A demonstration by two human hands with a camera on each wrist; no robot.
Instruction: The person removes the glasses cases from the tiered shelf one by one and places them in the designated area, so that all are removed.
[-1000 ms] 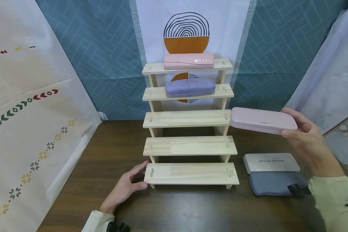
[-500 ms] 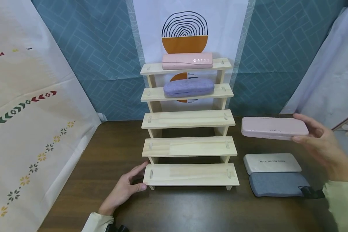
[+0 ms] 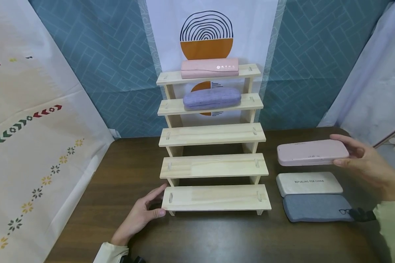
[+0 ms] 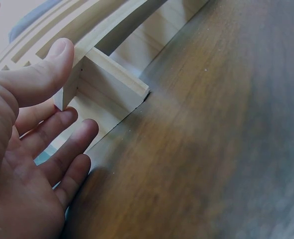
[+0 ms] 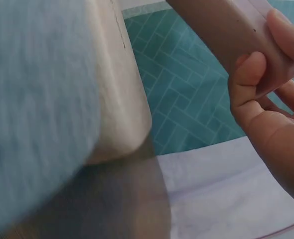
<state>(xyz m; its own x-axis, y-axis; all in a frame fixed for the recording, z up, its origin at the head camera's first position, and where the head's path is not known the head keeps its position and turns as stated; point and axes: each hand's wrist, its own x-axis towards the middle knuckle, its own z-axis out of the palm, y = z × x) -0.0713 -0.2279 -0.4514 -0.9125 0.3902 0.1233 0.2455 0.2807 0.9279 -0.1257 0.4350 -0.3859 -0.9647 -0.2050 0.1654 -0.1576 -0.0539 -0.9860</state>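
My right hand point(image 3: 365, 162) grips a pale pink glasses case point(image 3: 311, 153) by its right end, lifted right of a stepped wooden display rack point(image 3: 214, 197). The right wrist view shows thumb and fingers around the end of that case point(image 5: 221, 35). At the rack's lower left, my left hand point(image 3: 139, 215) holds the end of the bottom step, thumb at its front corner and a finger farther back. In the left wrist view the other fingers point(image 4: 70, 149) are loosely spread. A glossy pink glasses case point(image 3: 210, 68) lies on the top step, a purple one point(image 3: 212, 98) on the step below.
Right of the rack, a whitish lettered glasses case point(image 3: 309, 187) lies against a blue fabric one point(image 3: 316, 208) on the dark wooden table point(image 3: 217, 237). Patterned cloths hang at the back point(image 3: 102, 54) and on both sides.
My right hand has drawn the pale pink case away from the rack's third step, to the right and lower, toward the two lying cases. The left hand stays at the bottom step.
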